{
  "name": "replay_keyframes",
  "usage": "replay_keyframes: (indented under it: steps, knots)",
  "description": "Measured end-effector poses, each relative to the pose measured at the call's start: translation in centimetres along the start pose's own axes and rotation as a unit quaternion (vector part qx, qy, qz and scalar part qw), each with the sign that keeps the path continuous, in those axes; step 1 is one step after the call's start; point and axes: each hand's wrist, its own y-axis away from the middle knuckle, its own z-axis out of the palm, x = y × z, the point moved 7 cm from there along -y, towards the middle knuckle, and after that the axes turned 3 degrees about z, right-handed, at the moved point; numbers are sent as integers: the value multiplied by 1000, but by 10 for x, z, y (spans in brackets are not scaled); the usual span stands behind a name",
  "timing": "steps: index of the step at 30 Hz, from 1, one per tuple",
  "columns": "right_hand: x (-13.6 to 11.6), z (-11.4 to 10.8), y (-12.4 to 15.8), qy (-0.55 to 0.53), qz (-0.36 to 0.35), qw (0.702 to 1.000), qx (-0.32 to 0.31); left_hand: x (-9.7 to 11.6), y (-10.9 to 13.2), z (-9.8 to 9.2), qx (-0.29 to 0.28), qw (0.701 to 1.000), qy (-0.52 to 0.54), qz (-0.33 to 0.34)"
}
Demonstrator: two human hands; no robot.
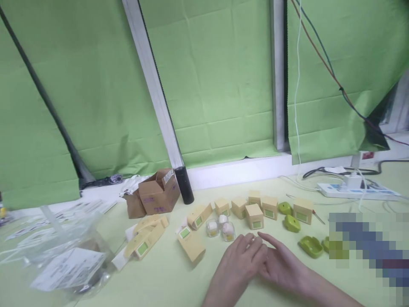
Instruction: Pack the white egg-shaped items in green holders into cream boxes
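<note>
My left hand (pixel 238 264) lies palm down on the pale green table (pixel 166 277), fingers stretched out and holding nothing. My right hand (pixel 283 264) lies beside it, fingers extended, its fingertips touching the left hand's fingers. Just beyond the fingertips stand two small clear jars (pixel 220 228) and a small tan box with a green label (pixel 254 216). More tan boxes (pixel 270 207) stand in a loose row behind. A longer tan box (pixel 191 245) lies to the left of my left hand.
Green plastic lids (pixel 310 246) lie at the right. An open brown carton (pixel 159 192) and a black cylinder (pixel 184 184) stand at the back. Clear plastic bags (pixel 60 251) cover the left. A white power strip (pixel 354 187) with cables sits far right. A blurred patch (pixel 370 247) hides the right edge.
</note>
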Motion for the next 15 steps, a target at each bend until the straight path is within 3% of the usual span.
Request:
replay_keyframes:
  steps: [2,4,6,8,11,15]
  knots:
    - [-4,-8,0,27,-16,999,24,-5,2,0,13,1000,-10,-5]
    - [-10,-17,1,72,-33,995,59,-17,8,-1,68,996,-6,-49]
    - [-23,-25,5,138,-56,983,103,-36,20,0,151,979,40,-134]
    - [-44,-35,11,225,-87,959,152,-54,36,11,213,942,128,-225]
    - [-88,-54,24,376,-125,887,238,-72,56,36,233,892,217,-321]
    - [-133,-86,32,530,-109,768,342,-79,65,52,190,905,188,-331]
